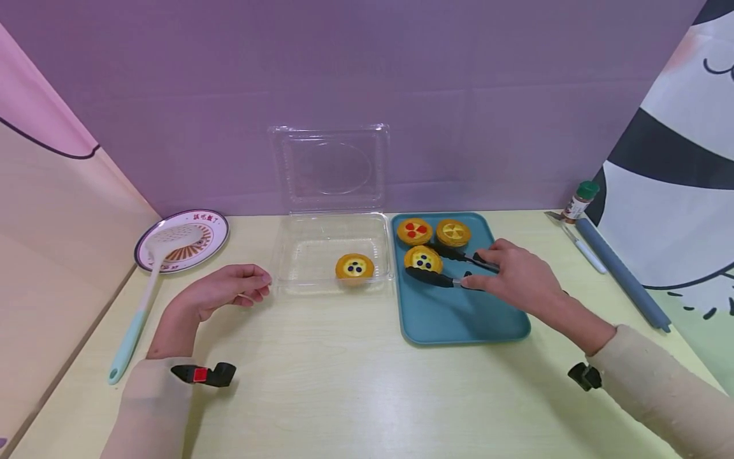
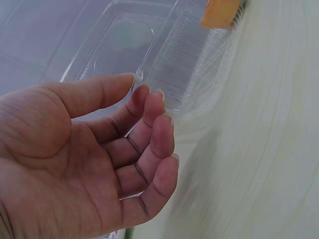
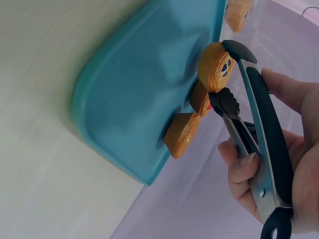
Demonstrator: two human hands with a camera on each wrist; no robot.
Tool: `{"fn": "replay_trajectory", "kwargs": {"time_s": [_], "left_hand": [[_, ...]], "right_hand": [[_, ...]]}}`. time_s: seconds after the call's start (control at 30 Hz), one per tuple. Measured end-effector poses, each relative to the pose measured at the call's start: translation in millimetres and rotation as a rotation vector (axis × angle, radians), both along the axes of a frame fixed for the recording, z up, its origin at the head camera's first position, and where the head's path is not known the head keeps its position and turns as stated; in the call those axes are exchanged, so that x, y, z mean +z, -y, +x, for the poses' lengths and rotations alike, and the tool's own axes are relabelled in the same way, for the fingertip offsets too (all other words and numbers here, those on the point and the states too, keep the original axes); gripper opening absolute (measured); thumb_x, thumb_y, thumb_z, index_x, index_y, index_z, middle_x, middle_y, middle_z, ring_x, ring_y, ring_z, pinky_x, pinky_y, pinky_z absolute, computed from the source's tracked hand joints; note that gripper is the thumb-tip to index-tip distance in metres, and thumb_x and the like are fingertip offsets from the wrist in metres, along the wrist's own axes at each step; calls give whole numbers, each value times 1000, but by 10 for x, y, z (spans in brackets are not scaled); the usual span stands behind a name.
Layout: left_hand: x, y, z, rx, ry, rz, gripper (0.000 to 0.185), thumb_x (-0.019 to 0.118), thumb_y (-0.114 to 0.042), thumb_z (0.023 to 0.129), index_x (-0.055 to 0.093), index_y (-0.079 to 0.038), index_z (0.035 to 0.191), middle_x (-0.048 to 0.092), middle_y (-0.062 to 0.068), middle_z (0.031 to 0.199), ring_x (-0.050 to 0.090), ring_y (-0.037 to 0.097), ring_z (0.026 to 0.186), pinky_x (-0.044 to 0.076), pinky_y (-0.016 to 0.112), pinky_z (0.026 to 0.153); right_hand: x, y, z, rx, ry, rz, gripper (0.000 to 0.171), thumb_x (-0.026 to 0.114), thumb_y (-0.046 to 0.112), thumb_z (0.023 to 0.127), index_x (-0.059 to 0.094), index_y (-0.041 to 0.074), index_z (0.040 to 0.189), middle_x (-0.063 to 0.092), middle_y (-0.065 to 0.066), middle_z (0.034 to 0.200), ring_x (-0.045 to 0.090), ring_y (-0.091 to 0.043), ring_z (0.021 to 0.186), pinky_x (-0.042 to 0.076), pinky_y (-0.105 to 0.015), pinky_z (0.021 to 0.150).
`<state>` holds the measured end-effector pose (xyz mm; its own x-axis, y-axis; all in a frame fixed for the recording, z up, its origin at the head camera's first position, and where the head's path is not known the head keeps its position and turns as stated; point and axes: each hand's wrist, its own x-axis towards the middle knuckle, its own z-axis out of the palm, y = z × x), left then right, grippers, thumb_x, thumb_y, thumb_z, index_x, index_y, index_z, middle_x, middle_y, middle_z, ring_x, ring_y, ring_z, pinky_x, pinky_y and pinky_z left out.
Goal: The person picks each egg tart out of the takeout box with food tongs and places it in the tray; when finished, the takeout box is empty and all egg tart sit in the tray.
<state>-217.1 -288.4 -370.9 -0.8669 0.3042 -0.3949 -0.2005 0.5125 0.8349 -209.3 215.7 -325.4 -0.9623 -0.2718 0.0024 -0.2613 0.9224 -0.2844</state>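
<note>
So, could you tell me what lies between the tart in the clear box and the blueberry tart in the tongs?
In the head view, only the clear box's right wall and the teal tray's left rim separate the boxed tart from the blueberry tart.

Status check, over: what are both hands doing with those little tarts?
Right hand grips tongs closed around blueberry tart on teal tray. Left hand open, idle beside clear box. Nothing blocking.

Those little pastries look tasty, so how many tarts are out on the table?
4: one in the clear box, three on the blue tray, where the tongs in the right hand close around the blueberry tart.
</note>
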Motion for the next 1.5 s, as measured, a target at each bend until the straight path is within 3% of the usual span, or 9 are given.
{"fn": "replay_trajectory", "kwargs": {"time_s": [0.4, 1.03, 1.5], "left_hand": [[3, 1, 9, 1, 1, 6, 44, 57, -32, 103, 52, 7, 123, 62, 10, 103, 60, 21, 93, 53, 30, 85], [-9, 4, 3, 5, -2, 19, 38, 57, -29, 102, 53, 6, 118, 62, 7, 98, 60, 19, 88, 53, 29, 82], [-2, 0, 5, 6, -3, 14, 39, 57, -29, 103, 53, 5, 120, 62, 7, 99, 60, 19, 89, 53, 29, 83]], "right_hand": [[-32, -4, -9, 18, -3, 17, 73, 73, 52, 85, 59, 2, 136, 62, -19, 121, 61, -23, 85, 47, -30, 60], [-35, 12, -12, 24, 5, 37, 74, 73, 53, 86, 59, 1, 137, 61, -21, 127, 64, -28, 95, 55, -42, 72], [-31, 13, -18, 32, 1, 37, 74, 73, 53, 85, 59, 1, 137, 60, -21, 128, 65, -30, 97, 55, -44, 74]]}}
